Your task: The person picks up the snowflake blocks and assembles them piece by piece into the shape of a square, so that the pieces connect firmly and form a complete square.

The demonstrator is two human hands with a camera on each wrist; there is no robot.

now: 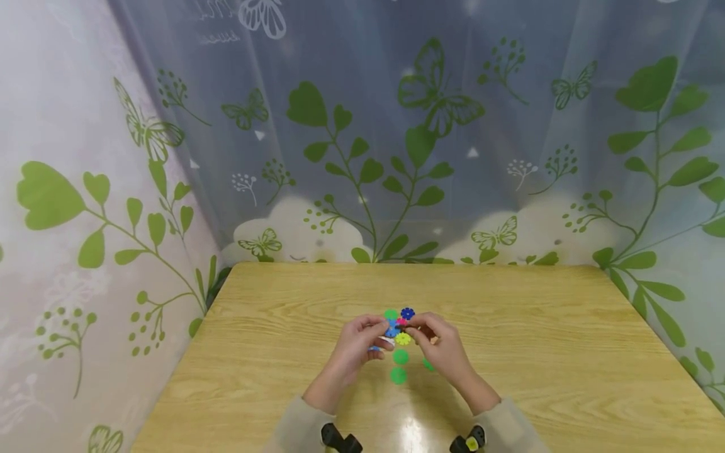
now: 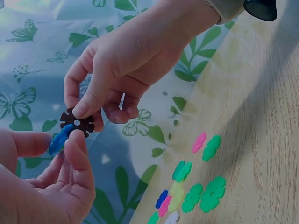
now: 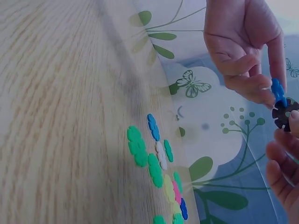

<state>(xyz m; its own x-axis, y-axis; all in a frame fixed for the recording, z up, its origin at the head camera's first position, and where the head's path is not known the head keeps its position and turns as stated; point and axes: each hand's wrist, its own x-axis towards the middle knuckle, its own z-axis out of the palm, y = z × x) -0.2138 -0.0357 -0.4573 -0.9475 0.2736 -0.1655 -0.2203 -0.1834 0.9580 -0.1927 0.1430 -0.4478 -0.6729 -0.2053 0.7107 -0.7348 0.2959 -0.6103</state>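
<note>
In front of me, over the table, my left hand (image 1: 358,345) pinches a blue slotted flower-shaped disc (image 2: 59,140) between thumb and fingers. Facing it, my right hand (image 1: 443,347) pinches a dark brown slotted disc (image 2: 83,125) with a round centre hole. The two discs meet at their edges, the blue one standing crosswise to the brown one in the left wrist view. Fingertips cover part of both discs. Below the hands lie a yellow disc (image 1: 403,339), a dark blue disc (image 1: 408,313) and green discs (image 1: 399,375).
More loose discs lie flat on the wooden table (image 1: 255,352), among them a pink disc (image 2: 199,142), a white disc (image 3: 161,155) and another blue disc (image 3: 153,127). A curtain (image 1: 362,138) printed with leaves and butterflies hangs behind the table's far edge.
</note>
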